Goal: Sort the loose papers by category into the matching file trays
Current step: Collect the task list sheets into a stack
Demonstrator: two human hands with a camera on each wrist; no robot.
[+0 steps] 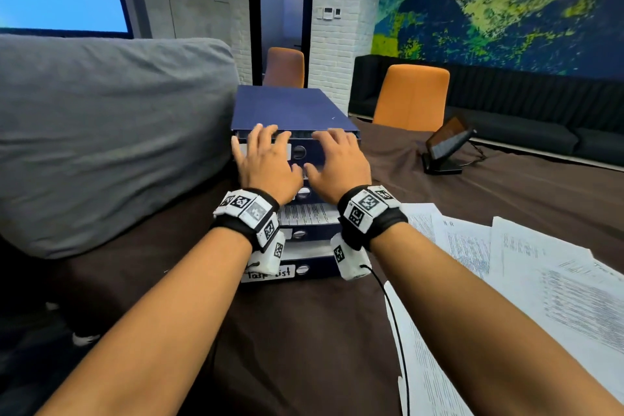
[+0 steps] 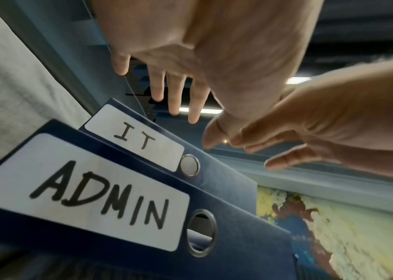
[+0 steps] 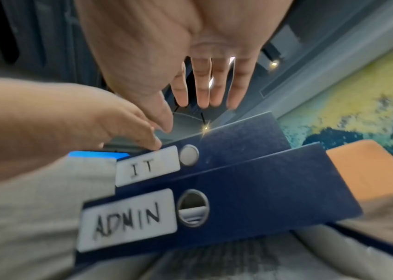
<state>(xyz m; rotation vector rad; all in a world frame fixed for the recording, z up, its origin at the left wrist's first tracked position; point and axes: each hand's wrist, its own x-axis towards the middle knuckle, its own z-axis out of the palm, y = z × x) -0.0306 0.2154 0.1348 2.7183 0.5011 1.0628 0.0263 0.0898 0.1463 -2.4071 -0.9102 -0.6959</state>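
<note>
head view shows my left hand and right hand spread flat, fingers straight, holding nothing, at the spine of the top binder of the stack. loose papers lie to my right: light, floppy, best pinched at an edge.

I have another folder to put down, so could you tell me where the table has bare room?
Bare brown tablecloth lies in front of the stacked dark blue binders, between the forearms. The right is crowded with loose white printed papers; a large grey cushion fills the left.
</note>
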